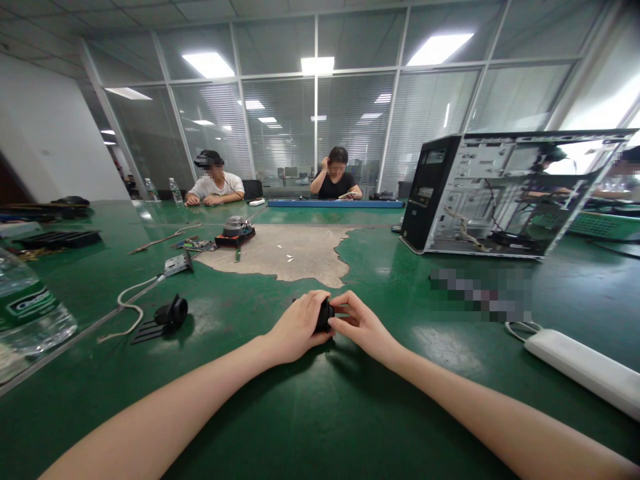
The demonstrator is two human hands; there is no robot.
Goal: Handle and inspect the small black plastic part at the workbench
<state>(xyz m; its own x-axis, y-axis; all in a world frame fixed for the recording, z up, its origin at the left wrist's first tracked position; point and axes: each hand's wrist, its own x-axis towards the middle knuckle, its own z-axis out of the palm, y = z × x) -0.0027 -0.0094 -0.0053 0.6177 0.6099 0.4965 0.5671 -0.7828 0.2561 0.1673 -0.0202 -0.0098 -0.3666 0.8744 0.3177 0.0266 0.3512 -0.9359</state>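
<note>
Just above the green table, in front of me, my left hand is wrapped round a small black object. My right hand pinches the right side of that object between thumb and fingertips. Most of the black object is hidden behind my left fingers, so its kind cannot be made out. To the left of my hands lies a black plastic part with a round opening and several long prongs. A metal box with a cable sits beyond it.
An opened computer case stands at the right, with a white power strip nearer. A water bottle is at the left edge. A CPU cooler and circuit boards lie ahead. Two people sit across the table.
</note>
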